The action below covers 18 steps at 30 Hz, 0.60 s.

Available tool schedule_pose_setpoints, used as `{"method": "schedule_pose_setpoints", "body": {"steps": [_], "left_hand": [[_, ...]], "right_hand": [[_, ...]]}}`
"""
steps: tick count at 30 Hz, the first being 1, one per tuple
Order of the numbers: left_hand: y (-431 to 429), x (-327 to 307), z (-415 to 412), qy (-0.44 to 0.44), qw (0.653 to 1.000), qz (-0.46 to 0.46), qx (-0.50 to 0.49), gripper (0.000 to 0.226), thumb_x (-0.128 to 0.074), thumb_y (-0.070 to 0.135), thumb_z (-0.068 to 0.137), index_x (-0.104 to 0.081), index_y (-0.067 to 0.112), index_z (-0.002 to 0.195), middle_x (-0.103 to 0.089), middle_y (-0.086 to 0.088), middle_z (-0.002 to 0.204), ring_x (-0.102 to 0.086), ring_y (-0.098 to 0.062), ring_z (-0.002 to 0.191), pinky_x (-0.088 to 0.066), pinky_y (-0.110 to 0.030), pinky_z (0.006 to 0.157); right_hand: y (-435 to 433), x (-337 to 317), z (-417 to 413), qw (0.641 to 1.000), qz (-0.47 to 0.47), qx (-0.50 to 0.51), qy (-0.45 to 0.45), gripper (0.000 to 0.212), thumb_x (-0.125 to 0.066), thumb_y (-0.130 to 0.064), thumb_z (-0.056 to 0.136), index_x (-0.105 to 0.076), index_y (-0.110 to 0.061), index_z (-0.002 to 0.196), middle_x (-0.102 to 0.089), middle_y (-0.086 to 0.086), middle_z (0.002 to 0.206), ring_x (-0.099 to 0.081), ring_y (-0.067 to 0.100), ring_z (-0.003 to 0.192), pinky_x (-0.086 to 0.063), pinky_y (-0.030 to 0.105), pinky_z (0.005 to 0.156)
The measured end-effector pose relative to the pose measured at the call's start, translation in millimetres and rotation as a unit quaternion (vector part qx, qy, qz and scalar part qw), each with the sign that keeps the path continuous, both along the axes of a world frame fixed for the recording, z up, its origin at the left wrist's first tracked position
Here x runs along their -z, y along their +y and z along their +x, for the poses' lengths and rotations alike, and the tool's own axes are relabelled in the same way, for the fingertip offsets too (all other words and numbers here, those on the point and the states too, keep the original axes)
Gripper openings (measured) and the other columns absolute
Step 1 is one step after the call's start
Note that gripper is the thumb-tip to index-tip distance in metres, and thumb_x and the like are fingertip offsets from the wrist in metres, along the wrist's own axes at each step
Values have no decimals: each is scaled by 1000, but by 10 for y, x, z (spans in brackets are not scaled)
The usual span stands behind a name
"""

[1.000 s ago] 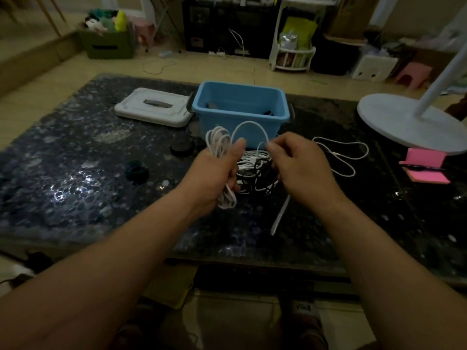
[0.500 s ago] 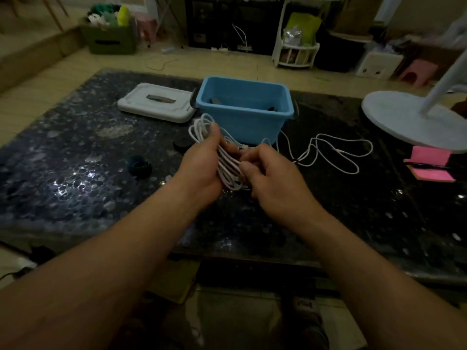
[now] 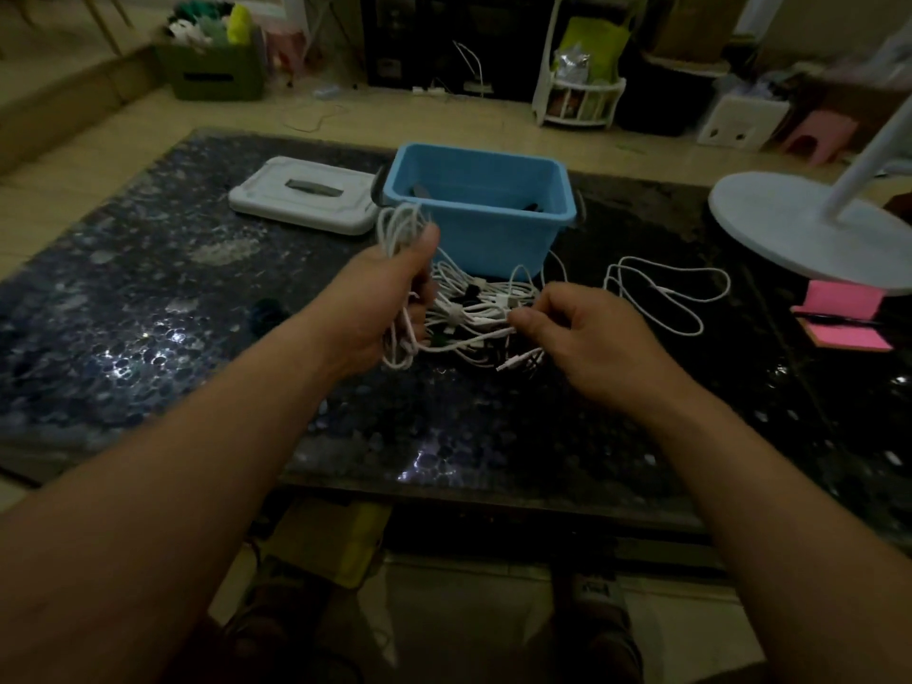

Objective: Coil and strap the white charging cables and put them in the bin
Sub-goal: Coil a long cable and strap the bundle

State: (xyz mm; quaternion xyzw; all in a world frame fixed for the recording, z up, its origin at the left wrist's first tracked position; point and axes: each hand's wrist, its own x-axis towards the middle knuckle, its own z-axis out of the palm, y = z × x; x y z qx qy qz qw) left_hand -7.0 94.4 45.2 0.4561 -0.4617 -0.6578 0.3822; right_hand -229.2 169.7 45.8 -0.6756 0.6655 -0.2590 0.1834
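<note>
Moved: right hand (image 3: 582,338) was tucked up against the left hand (image 3: 390,308) half a second back. Now it's swung out to the right, with a strand (image 3: 469,342) stretched between the two.
Left grip: fingers wrapped round the coil (image 3: 400,228), with loops poking out above the thumb and below the palm, held just over the table (image 3: 148,338).
Right grip: thumb and forefinger pinching that free strand.
What it means: I'd say that's slack being drawn out for the next loop, so the coil isn't finished. No strap on it that I can see.
Other cables: a heap (image 3: 474,303) lies on the table between the hands, and one loose cable (image 3: 666,293) sprawls off to the right.
Bin: blue bin (image 3: 478,219) sits just behind the heap, with its lid (image 3: 306,199) off and lying on its left. There's dark stuff inside, can't tell what.
Watch out: the strand runs right over the heap, so it could snag.
</note>
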Motion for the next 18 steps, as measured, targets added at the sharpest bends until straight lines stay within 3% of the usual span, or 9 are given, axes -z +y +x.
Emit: {"method": "schedule_pose_setpoints", "body": {"steps": [3,5,8,12,13,15,16,18], "left_hand": [[137,50,-141,-116,990,-61,56,39,-55,54,104,-63,16,104,-74,-11,96,-56,-12,65,-43,-23,46],[228,72,-232,-124,982,-98,108,29,-53,47,107,-66,21,109,-77,-6,101,-64,-13,77,-52,-23,56],[327,100,-319,-85,973,-123,175,28,-50,32,110,-71,14,113,-77,-2,96,-72,-14,90,-58,-26,82],[348,128,-289,-123,957,-133,225,29,-55,37,108,-70,13,108,-69,-12,86,-62,-24,80,-51,-38,77],[336,124,-267,-130,952,-143,237,30,-58,37,106,-71,11,110,-71,-17,93,-63,-27,85,-53,-42,81],[297,123,-217,-126,952,-143,238,33,-65,37,102,-72,8,117,-72,-25,110,-67,-38,100,-55,-50,95],[282,114,-204,-113,959,-136,220,32,-66,35,102,-71,6,114,-72,-25,103,-67,-40,95,-55,-52,93],[238,105,-202,-65,979,-107,162,21,-64,27,104,-66,7,99,-60,-13,71,-59,-30,69,-55,-49,82]], "right_hand": [[-22,-40,69,999,16,-11,-40,14,-55,-33,106,-61,-26,95,-65,-8,87,-60,10,79,-46,35,69],[-37,-70,111,997,29,-18,-65,6,-54,-23,104,-59,-25,103,-66,-5,91,-61,10,78,-45,33,66],[-59,-85,144,992,37,-27,-121,8,-59,-21,101,-55,-25,106,-72,0,81,-66,11,68,-50,32,63],[-78,-53,79,983,65,-35,-166,12,-67,-24,100,-57,-24,106,-75,8,82,-71,25,70,-55,45,66],[-77,-60,50,979,74,-39,-184,14,-70,-26,100,-59,-22,107,-75,9,85,-72,26,72,-56,45,66],[-65,-95,-10,973,82,-51,-212,14,-70,-26,101,-64,-16,109,-75,6,87,-71,17,74,-57,30,67],[-55,-110,-40,969,83,-56,-225,13,-69,-23,102,-67,-14,110,-75,4,88,-70,13,75,-57,24,68],[-29,-117,-106,968,78,-54,-233,13,-65,-21,104,-72,-12,109,-75,-2,85,-69,6,75,-53,14,67]]}}
